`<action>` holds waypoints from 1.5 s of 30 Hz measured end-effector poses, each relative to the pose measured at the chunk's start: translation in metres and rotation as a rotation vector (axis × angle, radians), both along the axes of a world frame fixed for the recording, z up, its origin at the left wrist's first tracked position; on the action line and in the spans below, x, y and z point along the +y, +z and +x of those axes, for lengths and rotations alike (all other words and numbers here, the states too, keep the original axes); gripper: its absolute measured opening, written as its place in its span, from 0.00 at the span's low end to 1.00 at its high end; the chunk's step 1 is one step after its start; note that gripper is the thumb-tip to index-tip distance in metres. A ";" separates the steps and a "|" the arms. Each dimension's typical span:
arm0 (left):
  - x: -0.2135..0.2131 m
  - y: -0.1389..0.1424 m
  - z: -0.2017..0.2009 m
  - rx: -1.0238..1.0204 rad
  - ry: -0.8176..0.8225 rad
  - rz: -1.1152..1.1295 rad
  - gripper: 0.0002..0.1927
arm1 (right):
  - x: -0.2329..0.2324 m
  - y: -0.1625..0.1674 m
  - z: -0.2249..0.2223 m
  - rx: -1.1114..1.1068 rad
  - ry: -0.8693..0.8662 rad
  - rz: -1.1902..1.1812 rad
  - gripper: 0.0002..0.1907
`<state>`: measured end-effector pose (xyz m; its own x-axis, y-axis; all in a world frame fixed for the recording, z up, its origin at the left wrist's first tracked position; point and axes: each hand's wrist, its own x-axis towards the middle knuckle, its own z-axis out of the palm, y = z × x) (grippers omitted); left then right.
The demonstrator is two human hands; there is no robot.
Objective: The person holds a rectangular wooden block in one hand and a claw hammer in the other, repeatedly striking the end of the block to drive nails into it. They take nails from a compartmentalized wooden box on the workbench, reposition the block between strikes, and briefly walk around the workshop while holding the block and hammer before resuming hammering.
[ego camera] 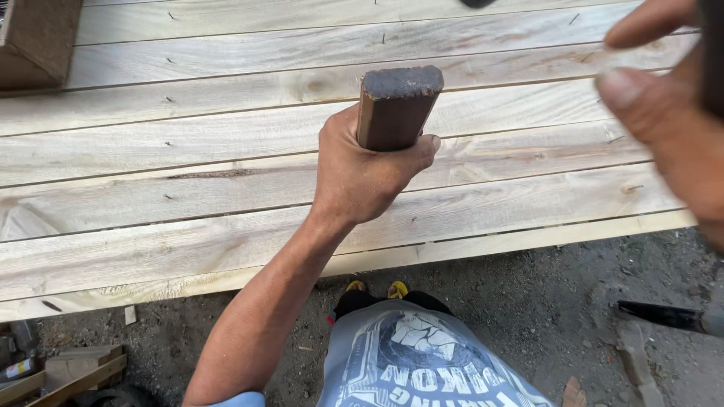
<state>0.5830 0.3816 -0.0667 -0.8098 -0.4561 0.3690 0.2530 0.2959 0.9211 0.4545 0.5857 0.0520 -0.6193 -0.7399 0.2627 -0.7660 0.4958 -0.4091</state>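
My left hand (362, 177) is shut around a dark brown wooden block (396, 109) with a rough, dark end face. It holds the block upright above a panel of pale wooden planks (188, 151) that carries small nails along the boards. My right hand (667, 128) is blurred and close to the camera at the upper right, with thumb and forefinger apart. A dark object (713, 60) shows at the frame's edge by that hand. Whether the hand grips it is unclear.
The panel's near edge (490, 245) runs above dirt ground (543, 309). My feet in yellow sandals (375, 288) stand below it. A wooden box (34, 38) sits at the top left, wood scraps (72, 373) at the bottom left, and a dark tool (664, 315) on the ground at right.
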 end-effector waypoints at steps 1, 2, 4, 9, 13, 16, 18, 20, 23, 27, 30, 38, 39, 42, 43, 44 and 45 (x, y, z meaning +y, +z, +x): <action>0.000 -0.001 0.000 -0.004 -0.007 0.018 0.11 | -0.001 -0.003 -0.001 0.012 -0.013 0.083 0.19; 0.000 -0.001 0.000 -0.019 0.003 0.016 0.11 | 0.000 -0.005 0.000 0.028 -0.022 0.165 0.19; -0.001 -0.003 0.000 -0.038 0.015 -0.001 0.10 | 0.000 -0.007 -0.002 0.040 -0.034 0.201 0.18; -0.005 -0.006 -0.002 -0.055 -0.023 -0.012 0.10 | -0.004 0.005 0.005 0.016 -0.063 0.085 0.17; -0.006 -0.005 -0.002 -0.092 -0.062 0.032 0.10 | -0.006 0.011 0.012 0.048 -0.179 0.505 0.16; -0.006 -0.004 -0.001 -0.134 -0.033 0.010 0.11 | -0.002 0.000 -0.002 -0.008 -0.153 0.275 0.15; -0.007 -0.002 -0.001 -0.150 -0.035 0.016 0.11 | 0.003 -0.011 -0.016 -0.053 -0.093 0.000 0.16; -0.007 -0.001 -0.001 -0.171 -0.039 0.035 0.10 | 0.010 -0.019 -0.019 -0.001 -0.041 0.016 0.17; -0.008 0.000 -0.002 -0.177 -0.051 0.030 0.10 | 0.012 -0.014 -0.006 0.165 0.117 0.177 0.18; -0.006 0.000 0.000 -0.164 -0.056 -0.015 0.09 | -0.006 0.009 0.014 0.148 0.128 -0.005 0.19; -0.003 0.000 0.005 -0.187 -0.049 -0.027 0.08 | -0.006 -0.008 0.014 0.217 -0.067 0.531 0.16; -0.001 -0.003 0.006 -0.166 -0.043 -0.044 0.09 | 0.119 -0.111 -0.020 0.119 -0.252 0.212 0.26; -0.001 -0.004 0.005 -0.159 -0.041 -0.055 0.09 | 0.124 -0.110 -0.014 0.110 -0.366 0.284 0.28; -0.002 -0.008 0.002 -0.156 -0.042 -0.046 0.10 | 0.109 -0.097 0.028 0.021 -0.203 0.002 0.17; -0.002 -0.009 0.002 -0.167 -0.047 -0.034 0.10 | 0.094 -0.095 0.039 0.054 -0.087 0.069 0.16; -0.002 -0.010 0.002 -0.145 -0.049 -0.033 0.10 | 0.081 -0.094 0.050 0.084 0.032 0.128 0.16; -0.002 -0.010 0.003 -0.122 -0.052 -0.039 0.10 | 0.066 -0.098 0.054 0.088 0.084 0.244 0.20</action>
<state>0.5858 0.3794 -0.0770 -0.8720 -0.3996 0.2828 0.1555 0.3217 0.9340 0.5081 0.6518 -0.0459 -0.5357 -0.8358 0.1205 -0.8359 0.5047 -0.2158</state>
